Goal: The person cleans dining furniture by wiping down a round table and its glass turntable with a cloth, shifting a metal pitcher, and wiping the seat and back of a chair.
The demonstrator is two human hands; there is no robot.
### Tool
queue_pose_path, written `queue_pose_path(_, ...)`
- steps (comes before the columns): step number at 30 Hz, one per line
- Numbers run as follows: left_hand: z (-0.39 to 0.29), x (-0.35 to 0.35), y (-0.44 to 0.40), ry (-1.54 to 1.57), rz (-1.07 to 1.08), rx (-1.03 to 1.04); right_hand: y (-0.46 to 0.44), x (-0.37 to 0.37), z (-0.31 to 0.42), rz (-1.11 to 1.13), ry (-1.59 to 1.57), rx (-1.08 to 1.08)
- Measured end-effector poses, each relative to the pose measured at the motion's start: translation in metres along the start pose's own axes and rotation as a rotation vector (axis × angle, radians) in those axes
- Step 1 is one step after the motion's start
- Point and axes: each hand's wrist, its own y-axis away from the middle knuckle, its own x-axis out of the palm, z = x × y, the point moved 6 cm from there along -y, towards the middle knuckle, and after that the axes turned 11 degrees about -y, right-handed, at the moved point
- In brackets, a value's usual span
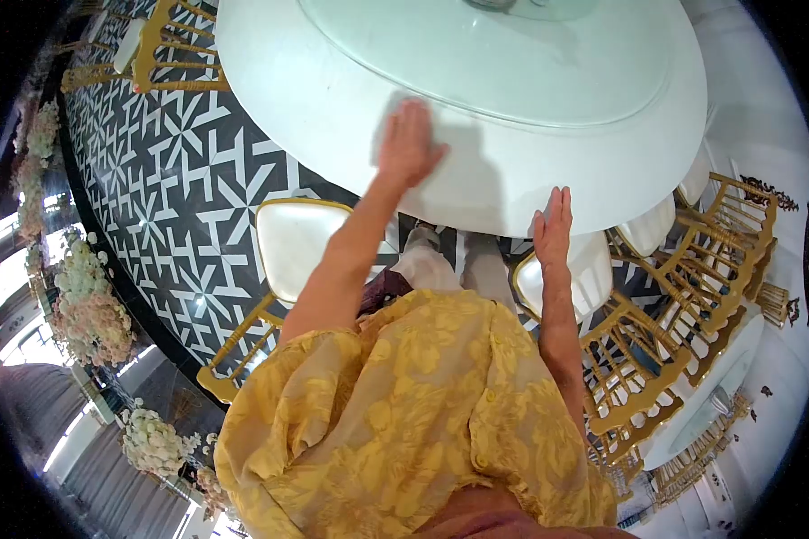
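My left hand (409,145) is over the white round table (306,103), fingers stretched out and thumb apart, with nothing in it. A shadow falls on the tabletop beside it; whether the palm touches the surface I cannot tell. My right hand (553,230) is at the table's near edge, turned on its side with the fingers straight and holding nothing. Beyond both hands, a round glass turntable (530,85) covers the middle of the table. A small metallic object, cut off by the top of the view, shows on the glass.
Gold chairs with white seats surround the table: one seat (298,247) at my left, another (577,274) under my right arm. More gold chairs (683,296) crowd the right side, near a second table (706,404). Flower arrangements (90,305) line the left, beyond the black-and-white patterned floor (184,193).
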Motion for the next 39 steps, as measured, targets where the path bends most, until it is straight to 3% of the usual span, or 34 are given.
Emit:
queue_pose_path(3,0.053,-0.005,0.010,-0.079,-0.118,-0.147,-0.001,0.003,-0.001,0.020,0.022,0.056)
queue_pose_path(6,0.036,0.005,0.013,-0.139,-0.121,-0.338,-0.001,0.003,0.003,-0.012,0.033,-0.004)
queue_pose_path(8,-0.018,0.002,0.028,0.121,-0.143,-0.236,-0.001,0.003,0.002,0.004,0.070,-0.004)
queue_pose_path(9,-0.056,0.004,0.026,-0.098,0.011,-0.178,-0.002,0.003,0.001,0.027,0.065,0.012)
queue_pose_path(10,-0.088,0.008,0.034,0.016,-0.098,-0.057,-0.002,0.004,0.002,0.041,0.057,-0.007)
queue_pose_path(12,-0.146,0.005,0.041,0.135,0.083,0.234,-0.001,0.003,-0.001,0.048,0.074,-0.006)
queue_pose_path(14,-0.165,0.003,0.059,0.132,-0.219,0.481,0.000,0.004,-0.001,0.080,0.089,-0.024)
queue_pose_path(16,-0.147,0.018,0.050,0.155,-0.207,0.489,0.000,0.003,-0.004,0.106,0.097,0.019)
queue_pose_path(18,-0.083,0.006,0.030,0.152,0.072,0.195,-0.001,0.004,-0.002,0.119,0.108,0.034)
queue_pose_path(20,0.001,-0.005,0.007,0.006,0.068,-0.006,-0.002,0.003,0.005,0.108,0.126,0.062)
queue_pose_path(21,0.051,0.003,0.006,0.154,-0.141,-0.025,-0.001,0.002,0.007,0.096,0.115,0.014)
queue_pose_path(22,0.089,-0.020,0.001,0.038,-0.056,-0.175,0.000,0.002,0.006,0.094,0.114,0.012)
queue_pose_path(25,0.203,0.000,0.008,-0.140,-0.104,-0.548,0.002,0.000,0.003,0.108,0.116,-0.003)
queue_pose_path(26,0.220,-0.009,0.024,0.015,-0.141,-0.679,0.004,0.000,0.005,0.111,0.117,-0.002)
queue_pose_path(28,0.221,-0.012,0.043,-0.034,-0.190,-0.689,0.006,0.001,0.006,0.120,0.116,-0.004)
queue_pose_path(31,0.154,-0.002,0.042,-0.169,-0.101,-0.571,0.008,0.004,0.006,0.091,0.125,-0.047)
queue_pose_path(33,0.085,0.013,0.041,0.125,-0.118,-0.297,0.007,0.005,0.002,0.071,0.149,-0.037)
queue_pose_path(35,0.012,0.005,0.046,0.057,-0.087,-0.005,0.007,0.004,0.002,0.090,0.144,-0.028)
queue_pose_path(38,0.014,0.008,0.038,0.064,-0.037,0.165,0.005,0.002,0.000,0.130,0.139,-0.009)
queue_pose_path(39,0.029,0.006,0.034,0.026,-0.022,0.126,0.005,0.003,-0.002,0.145,0.130,0.002)
